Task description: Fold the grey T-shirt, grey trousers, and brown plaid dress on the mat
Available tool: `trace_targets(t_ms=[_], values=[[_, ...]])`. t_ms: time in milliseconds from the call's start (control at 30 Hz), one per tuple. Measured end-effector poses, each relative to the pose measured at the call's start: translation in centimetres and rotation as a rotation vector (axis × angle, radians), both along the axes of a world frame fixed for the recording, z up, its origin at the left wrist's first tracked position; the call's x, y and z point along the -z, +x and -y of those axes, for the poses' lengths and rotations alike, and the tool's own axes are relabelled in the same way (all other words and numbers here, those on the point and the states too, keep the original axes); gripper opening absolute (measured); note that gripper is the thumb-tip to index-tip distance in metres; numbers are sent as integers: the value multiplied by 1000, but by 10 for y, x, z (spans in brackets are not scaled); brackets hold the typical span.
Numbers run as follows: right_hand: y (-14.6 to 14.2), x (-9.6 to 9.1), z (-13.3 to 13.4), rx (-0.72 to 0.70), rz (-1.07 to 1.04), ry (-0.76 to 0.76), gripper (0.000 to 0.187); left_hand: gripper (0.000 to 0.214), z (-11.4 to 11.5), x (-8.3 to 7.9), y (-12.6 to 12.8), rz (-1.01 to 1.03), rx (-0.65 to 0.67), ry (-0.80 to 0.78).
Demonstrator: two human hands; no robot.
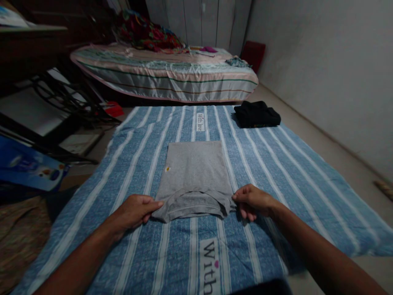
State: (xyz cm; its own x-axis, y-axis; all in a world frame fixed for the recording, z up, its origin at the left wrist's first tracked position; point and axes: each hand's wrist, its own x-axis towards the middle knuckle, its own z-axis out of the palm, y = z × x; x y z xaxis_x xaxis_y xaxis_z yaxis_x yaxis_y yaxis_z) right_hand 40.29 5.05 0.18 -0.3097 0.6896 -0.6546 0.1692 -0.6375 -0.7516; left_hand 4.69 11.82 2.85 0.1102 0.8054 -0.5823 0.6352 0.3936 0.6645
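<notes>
Packaging [27, 164] far L, blue & printed. Next, L hand [132, 211]: grip pinching the near L corner of the grey T-shirt [196, 168], which lies folded on the blue-&-white striped cloth [181, 246], collar [196, 203] twd the wearer, sm. yellow motif [168, 169] nr its L edge. Now R hand [251, 200], grip pinching the near R corner! Back R, folded black garment [257, 115] on same cloth, apart from tee.

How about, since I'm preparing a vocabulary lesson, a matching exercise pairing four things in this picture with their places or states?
1. grey shirt
2. black bundle
3. left hand
4. red patterned blanket

A. far right part of the striped cloth
B. in a pinch grip
C. heaped on the bed
D. held at both sides

Pairs: 1-D, 2-A, 3-B, 4-C
</notes>
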Motion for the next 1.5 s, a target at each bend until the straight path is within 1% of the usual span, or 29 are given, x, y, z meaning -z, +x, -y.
trace_targets(t_ms=[100, 167, 233, 300, 333, 367, 433, 500, 567, 633, 700, 767, 833, 867, 933, 1033, 1100, 1200, 1267, 1333, 1500], values=[[4, 0, 7, -18, -107, 0, 26, 47, -1, -4, -1, -67, 37, -64], [5, 0, 11, -22, -137, -10, 24, 43, -1, -7, -1, -105, 39, -35], [3, 0, 15, 1, -121, -8, 28, 37, 1, -12, -1, -180, 11, 93], [0, -1, 18, 48, -91, 17, 30, 29, 6, -17, 5, -287, -21, 288], [-3, -1, 19, 73, -81, 32, 30, 26, 11, -20, 11, -327, -10, 373], [-5, -2, 20, 93, -77, 46, 30, 24, 18, -22, 19, -341, 23, 442], [-10, -4, 21, 123, -71, 70, 29, 22, 33, -24, 44, -265, 176, 517], [-14, -6, 21, 143, -55, 106, 29, 17, 48, -21, 76, -139, 368, 601], [-16, -9, 22, 157, -31, 153, 31, 14, 60, -15, 109, -71, 490, 716], [-18, -11, 23, 174, -13, 197, 34, 28, 65, -6, 135, -79, 553, 811], [-18, -11, 24, 193, -4, 220, 36, 37, 66, 1, 151, -139, 589, 869], [-18, -9, 26, 218, 4, 235, 38, 32, 64, 6, 157, -182, 626, 876], [-17, -6, 27, 241, 15, 250, 37, 23, 62, 10, 157, -164, 646, 854], [-17, -5, 27, 249, 22, 261, 36, 21, 61, 12, 156, -131, 639, 839], [-18, -2, 28, 255, 35, 294, 33, 22, 59, 15, 153, -39, 572, 806], [-21, 1, 29, 243, 75, 383, 28, 23, 56, 18, 150, 77, 391, 684], [-23, 3, 30, 226, 173, 493, 24, 24, 54, 18, 150, 118, 266, 570], [-29, 4, 30, 175, 441, 658, 24, 27, 51, 15, 151, 168, 147, 469], [-33, 3, 30, 133, 608, 706, 25, 27, 50, 13, 151, 176, 127, 459], [-39, 0, 30, 101, 737, 732, 24, 26, 51, 11, 152, 155, 134, 477], [-49, -2, 31, 26, 948, 778, 19, 25, 55, 9, 152, 123, 184, 596]])
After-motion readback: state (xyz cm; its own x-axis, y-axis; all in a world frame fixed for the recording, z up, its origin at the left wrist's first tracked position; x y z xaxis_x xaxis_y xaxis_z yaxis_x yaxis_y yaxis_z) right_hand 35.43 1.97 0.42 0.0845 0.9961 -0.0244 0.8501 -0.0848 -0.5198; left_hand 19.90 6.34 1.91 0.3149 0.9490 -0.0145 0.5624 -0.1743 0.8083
